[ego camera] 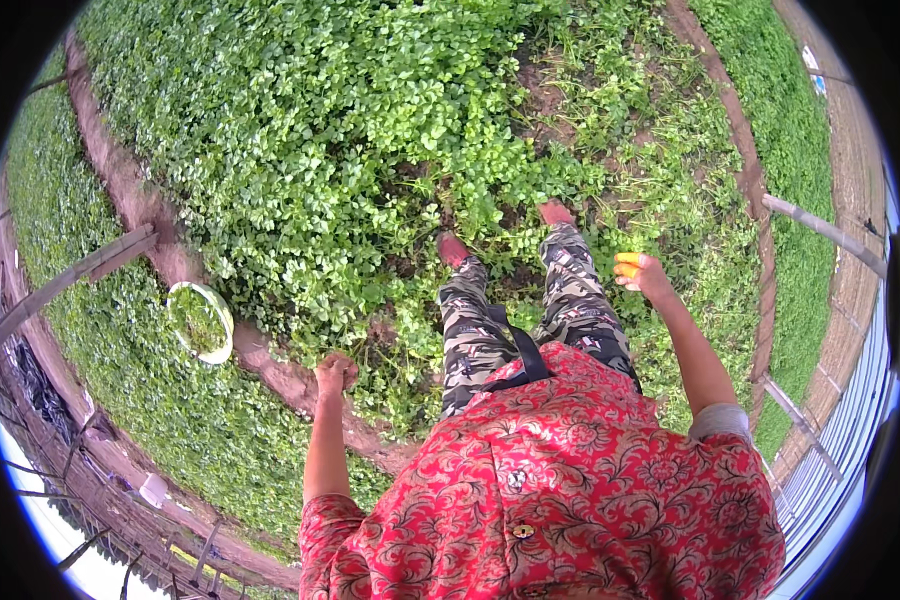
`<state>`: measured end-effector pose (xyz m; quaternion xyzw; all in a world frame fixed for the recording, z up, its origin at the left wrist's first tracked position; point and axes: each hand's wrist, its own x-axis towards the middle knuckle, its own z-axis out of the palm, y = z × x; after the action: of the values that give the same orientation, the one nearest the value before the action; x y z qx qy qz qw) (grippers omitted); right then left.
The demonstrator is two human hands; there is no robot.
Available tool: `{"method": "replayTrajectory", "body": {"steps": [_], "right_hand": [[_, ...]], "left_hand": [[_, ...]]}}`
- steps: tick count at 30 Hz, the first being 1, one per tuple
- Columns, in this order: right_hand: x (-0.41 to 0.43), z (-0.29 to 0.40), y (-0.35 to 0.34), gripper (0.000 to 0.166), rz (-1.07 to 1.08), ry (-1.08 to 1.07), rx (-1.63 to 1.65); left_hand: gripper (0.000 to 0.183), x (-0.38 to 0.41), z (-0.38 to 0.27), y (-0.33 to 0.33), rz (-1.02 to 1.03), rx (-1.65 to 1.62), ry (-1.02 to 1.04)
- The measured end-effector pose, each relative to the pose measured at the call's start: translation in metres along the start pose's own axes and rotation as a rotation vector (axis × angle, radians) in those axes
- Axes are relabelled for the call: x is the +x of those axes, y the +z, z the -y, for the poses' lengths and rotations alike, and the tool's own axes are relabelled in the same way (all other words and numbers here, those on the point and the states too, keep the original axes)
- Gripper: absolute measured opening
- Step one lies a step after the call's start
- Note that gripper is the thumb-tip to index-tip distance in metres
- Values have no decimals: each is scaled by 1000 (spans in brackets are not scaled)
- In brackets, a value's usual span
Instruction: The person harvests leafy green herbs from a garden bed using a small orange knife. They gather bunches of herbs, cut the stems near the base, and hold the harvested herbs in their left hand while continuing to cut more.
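My left hand (336, 373) hangs beside my left leg, over the edge of the leafy green bed (330, 150). Its fingers are curled in, and I see nothing held. Out to the right, my right hand (645, 276) is raised above thinner, flattened plants (667, 217). Orange coverings (627, 264) wrap some of its bent fingers, with no object visible in them. Between the hands, my legs in camouflage trousers (472, 322) stand among the plants, the dark red shoes (452, 249) partly covered by leaves. A dark strap (529, 352) hangs from my waist.
At left, a pale round tub (223, 322) with greenery inside sits by a bare soil path (266, 356). Posts rise at left (71, 289) and right (825, 229). Another soil strip (763, 300) runs along the right. A pale container (153, 490) lies at lower left.
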<state>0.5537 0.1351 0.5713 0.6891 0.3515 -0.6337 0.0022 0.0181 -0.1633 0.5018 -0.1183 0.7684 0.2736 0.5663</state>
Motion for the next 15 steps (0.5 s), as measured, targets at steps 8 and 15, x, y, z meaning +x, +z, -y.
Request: {"method": "replayTrajectory", "body": {"steps": [8,15], "right_hand": [[17,24,11,30,77,16,-126],[95,-3,-7,21,116,97,-75]], "left_hand": [[30,12,13,41,130,-107,52],[27,12,-14,151,78,-96,36]]}}
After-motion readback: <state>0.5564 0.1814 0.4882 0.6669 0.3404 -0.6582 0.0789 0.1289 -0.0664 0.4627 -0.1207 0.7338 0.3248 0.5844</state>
